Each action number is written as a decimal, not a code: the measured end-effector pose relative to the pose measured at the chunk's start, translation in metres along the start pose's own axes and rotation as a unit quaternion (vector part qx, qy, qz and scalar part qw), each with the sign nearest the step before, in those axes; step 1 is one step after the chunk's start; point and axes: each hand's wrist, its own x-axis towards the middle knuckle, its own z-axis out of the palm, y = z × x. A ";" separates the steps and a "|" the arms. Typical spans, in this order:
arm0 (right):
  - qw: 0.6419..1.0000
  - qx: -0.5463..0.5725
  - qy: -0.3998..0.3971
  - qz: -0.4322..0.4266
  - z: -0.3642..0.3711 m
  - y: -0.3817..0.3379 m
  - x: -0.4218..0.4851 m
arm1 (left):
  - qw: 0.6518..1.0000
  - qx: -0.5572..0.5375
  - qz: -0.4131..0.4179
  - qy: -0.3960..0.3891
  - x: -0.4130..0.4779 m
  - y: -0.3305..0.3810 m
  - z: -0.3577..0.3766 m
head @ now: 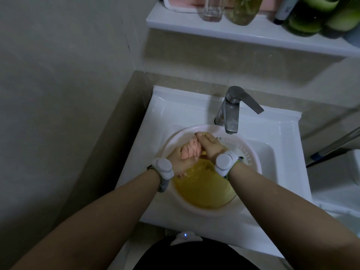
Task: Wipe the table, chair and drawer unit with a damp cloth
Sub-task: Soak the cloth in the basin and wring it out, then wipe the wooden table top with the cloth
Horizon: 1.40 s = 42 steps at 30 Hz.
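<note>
A pink cloth (190, 150), twisted into a roll, is gripped between both of my hands above a white basin (251, 168). My left hand (180, 162) holds its lower end from underneath. My right hand (209, 146) wraps over its upper end. Yellowish water (204, 190) fills the bottom of the basin. The basin sits in a white sink (278, 152). A white band is on each wrist.
A metal tap (231, 112) stands behind the basin, its spout just right of my right hand. A white shelf (233, 32) above carries bottles (245, 8) and a pink towel (187, 2). A wall (68, 94) closes off the left side.
</note>
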 end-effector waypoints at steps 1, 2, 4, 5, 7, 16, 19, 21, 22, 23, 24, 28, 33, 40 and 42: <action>0.999 0.019 -0.022 0.013 -0.004 0.004 -0.002 | 1.000 0.000 0.002 0.006 0.000 -0.002 -0.003; 0.999 0.024 -0.032 0.023 -0.007 0.006 -0.005 | 1.000 0.004 -0.003 0.026 0.001 -0.004 -0.004; 0.999 -0.011 -0.025 0.030 -0.014 0.006 -0.007 | 0.999 0.009 -0.003 0.050 0.000 -0.005 -0.007; 0.999 -0.032 -0.016 0.025 -0.019 0.005 -0.007 | 0.998 0.003 -0.006 0.061 -0.002 -0.004 -0.006; 0.998 -0.054 0.010 -0.006 -0.034 0.001 -0.011 | 0.995 -0.007 0.000 0.101 -0.010 0.005 0.002; 0.986 0.001 -0.106 -0.128 -0.066 -0.041 -0.052 | 0.968 -0.086 0.101 0.214 -0.051 0.038 0.025; 0.950 -0.159 -0.186 -0.196 -0.057 -0.049 -0.064 | 0.933 -0.160 0.110 0.303 -0.071 0.037 0.039; 0.939 -0.195 -0.168 -0.227 -0.047 -0.049 -0.070 | 0.914 -0.187 0.113 0.342 -0.088 0.033 0.042; 0.939 -0.186 -0.159 -0.243 -0.043 -0.049 -0.075 | 0.908 -0.200 0.118 0.350 -0.096 0.030 0.043; 0.938 -0.170 -0.159 -0.257 -0.039 -0.048 -0.079 | 0.900 -0.207 0.120 0.365 -0.107 0.026 0.045; 0.936 -0.156 -0.169 -0.268 -0.034 -0.046 -0.086 | 0.886 -0.211 0.118 0.396 -0.119 0.018 0.048; 0.917 -0.119 -0.231 -0.301 -0.014 -0.045 -0.111 | 0.816 -0.203 0.036 0.540 -0.160 -0.008 0.052; 0.863 -0.139 -0.324 -0.361 0.031 -0.053 -0.157 | 0.742 -0.099 0.000 0.663 -0.237 -0.033 0.062; 0.796 -0.225 -0.405 -0.390 0.083 -0.030 -0.219 | 0.644 -0.192 0.014 0.740 -0.335 -0.068 0.078; 0.776 -0.235 -0.440 -0.387 0.104 -0.015 -0.250 | 0.634 -0.181 0.020 0.752 -0.368 -0.079 0.095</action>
